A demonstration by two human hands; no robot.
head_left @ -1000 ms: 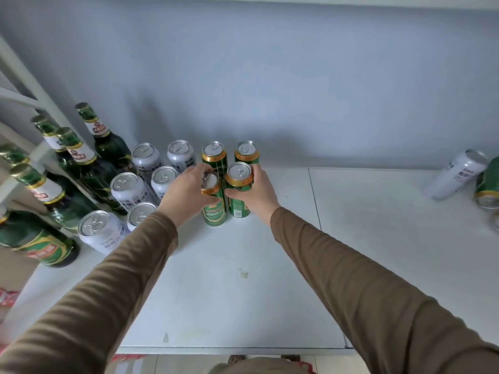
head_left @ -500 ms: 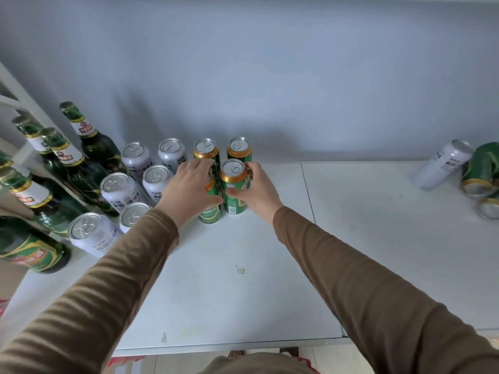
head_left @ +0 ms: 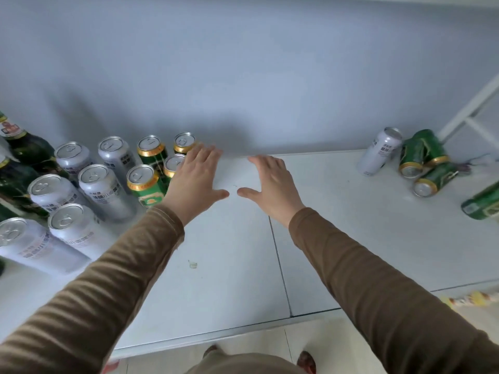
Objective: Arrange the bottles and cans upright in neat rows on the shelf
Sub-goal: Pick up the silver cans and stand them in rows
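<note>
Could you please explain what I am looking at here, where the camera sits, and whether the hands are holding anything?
There is no machine: a person wears a wide-angle camera on the head, looking forward and down, so you see their own two arms in brown sleeves. The left hand and the right hand are both open, fingers spread, holding nothing, above a white shelf against a grey wall. On the left, silver cans and green cans stand upright in rows, with dark green bottles at the edge. On the right wait the unsorted ones: a silver can standing and several green cans lying on their sides.
</note>
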